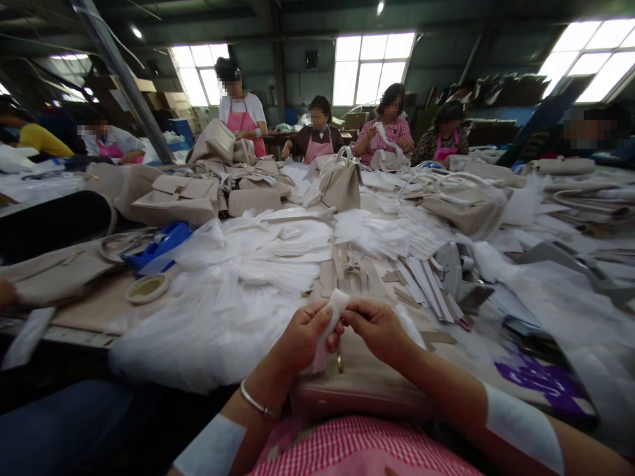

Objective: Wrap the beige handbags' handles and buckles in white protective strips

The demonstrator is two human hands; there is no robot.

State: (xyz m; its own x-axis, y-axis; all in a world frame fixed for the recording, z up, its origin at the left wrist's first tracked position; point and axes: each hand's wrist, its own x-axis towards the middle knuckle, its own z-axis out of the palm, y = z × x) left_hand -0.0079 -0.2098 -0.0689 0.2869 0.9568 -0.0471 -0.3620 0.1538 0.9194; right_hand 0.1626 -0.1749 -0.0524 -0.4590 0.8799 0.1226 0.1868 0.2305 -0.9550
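Observation:
My left hand (303, 336) and my right hand (378, 328) meet in front of me, both closed in a pinch on a small white strip of wrapping material (331, 317). The strip hangs down from the fingers over a beige handbag (364, 383) that lies against my lap at the table's near edge. A small gold fitting (340, 363) shows on the bag just below my left hand. A silver bangle sits on my left wrist.
White tissue sheets (258, 264) cover the middle of the long table (74, 330). Beige handbags (341, 184) stand farther back. A blue tool (159, 244) and a tape roll (147, 288) lie at left. Several seated people work along the far side.

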